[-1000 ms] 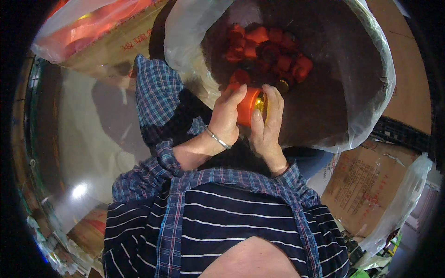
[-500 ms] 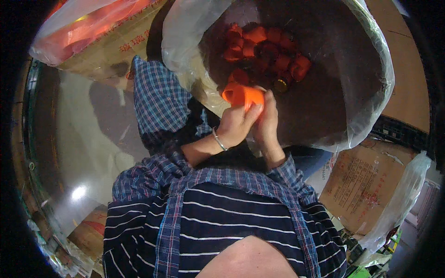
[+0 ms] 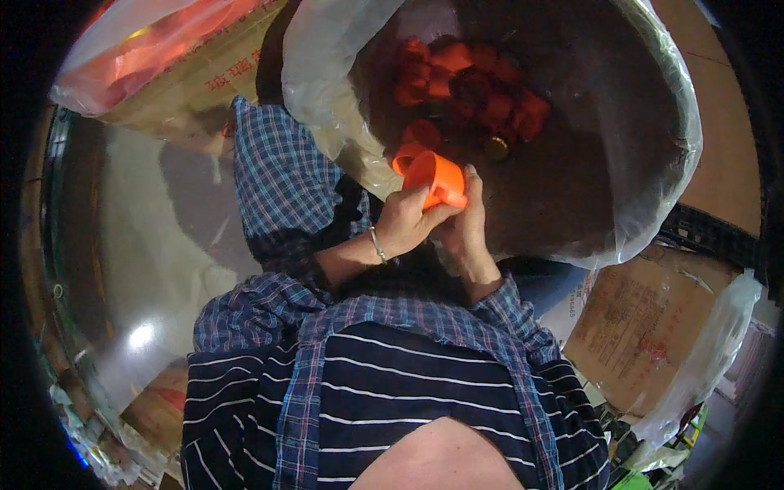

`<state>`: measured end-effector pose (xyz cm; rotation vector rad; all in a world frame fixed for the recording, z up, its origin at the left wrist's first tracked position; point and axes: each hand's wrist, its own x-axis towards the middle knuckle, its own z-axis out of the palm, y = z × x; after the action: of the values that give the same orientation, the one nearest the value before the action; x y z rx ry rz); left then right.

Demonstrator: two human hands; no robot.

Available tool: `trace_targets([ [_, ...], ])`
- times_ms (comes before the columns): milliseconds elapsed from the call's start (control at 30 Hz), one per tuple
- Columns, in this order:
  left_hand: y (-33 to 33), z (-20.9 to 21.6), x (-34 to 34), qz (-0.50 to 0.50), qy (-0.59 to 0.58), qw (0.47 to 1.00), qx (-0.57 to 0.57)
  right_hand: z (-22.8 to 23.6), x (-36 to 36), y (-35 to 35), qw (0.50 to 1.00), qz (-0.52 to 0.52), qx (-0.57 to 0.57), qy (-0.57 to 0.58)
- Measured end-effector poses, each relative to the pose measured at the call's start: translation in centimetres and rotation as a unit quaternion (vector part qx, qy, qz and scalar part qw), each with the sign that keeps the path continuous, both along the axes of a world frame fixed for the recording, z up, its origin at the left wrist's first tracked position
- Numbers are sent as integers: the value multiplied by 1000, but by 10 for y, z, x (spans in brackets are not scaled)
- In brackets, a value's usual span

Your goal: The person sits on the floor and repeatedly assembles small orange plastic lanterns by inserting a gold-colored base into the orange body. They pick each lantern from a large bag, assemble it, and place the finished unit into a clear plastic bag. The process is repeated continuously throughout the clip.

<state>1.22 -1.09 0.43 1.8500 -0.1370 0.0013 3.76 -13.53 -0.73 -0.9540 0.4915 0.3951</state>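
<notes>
My left hand (image 3: 403, 222), with a bracelet at its wrist, grips a bright orange plastic cup (image 3: 433, 177) that looks to have a small handle at its lower right. My right hand (image 3: 469, 219) closes on the cup's right side, its fingers upright against it. A second orange piece (image 3: 403, 158) shows just beyond the cup's left side; whether it touches the cup or my left hand I cannot tell. Both hands are over the near rim of a large round container lined with a clear plastic bag (image 3: 653, 175). Several orange-red cup-like pieces (image 3: 451, 57) lie inside it.
Also in the container lies a round gold-coloured piece (image 3: 496, 147). At the upper left stands a cardboard box (image 3: 192, 90) with orange items under plastic. Another cardboard box (image 3: 645, 335) is at the right. Plaid cloth (image 3: 282, 171) covers my left leg beside the container.
The orange cup has turned in my hands and now stands more upright, its side and handle showing. My left hand has shifted slightly left. The gold-coloured piece shows more fully.
</notes>
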Motion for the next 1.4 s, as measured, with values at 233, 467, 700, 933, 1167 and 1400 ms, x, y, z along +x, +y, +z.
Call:
trace_targets([
  [233,6,-2,32,151,346,797,-471,-22,0,-3,734,70,-520,-432],
  [467,6,-24,44,183,332,795,-473,-33,27,-18,701,173,-491,-488],
  [700,35,-89,84,224,45,964,140,-129,89,-76,742,321,-577,-117],
  [933,20,-115,72,82,194,974,-81,-216,209,-112,531,292,-747,-273],
  [1167,9,-108,58,-74,209,975,-19,-253,301,-80,467,374,-760,-254],
  [1400,2,-112,55,-92,123,988,28,-226,274,-84,508,421,-708,-251],
])
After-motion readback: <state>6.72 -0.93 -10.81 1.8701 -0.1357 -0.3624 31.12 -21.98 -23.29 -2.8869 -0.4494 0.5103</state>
